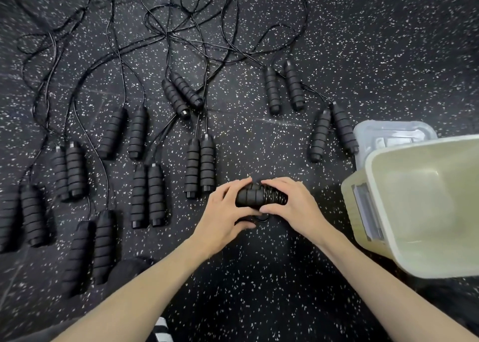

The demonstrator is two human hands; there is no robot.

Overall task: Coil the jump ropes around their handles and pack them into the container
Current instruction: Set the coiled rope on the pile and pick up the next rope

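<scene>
Hands (259, 207) around ribbed, seemingly foam, cord-wrapped handles (260, 198).

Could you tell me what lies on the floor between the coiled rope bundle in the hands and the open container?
Nothing: in the head view, only bare speckled floor separates the bundle, held by both hands, from the container.

Black rubber flooring (363, 43) flecked with white specks fills the whole view, lit evenly from above with a faint sheen toward the far right. Thin seam lines (274, 121) between the floor tiles run across the middle, one catching the light. No walls, windows or furniture show.
</scene>
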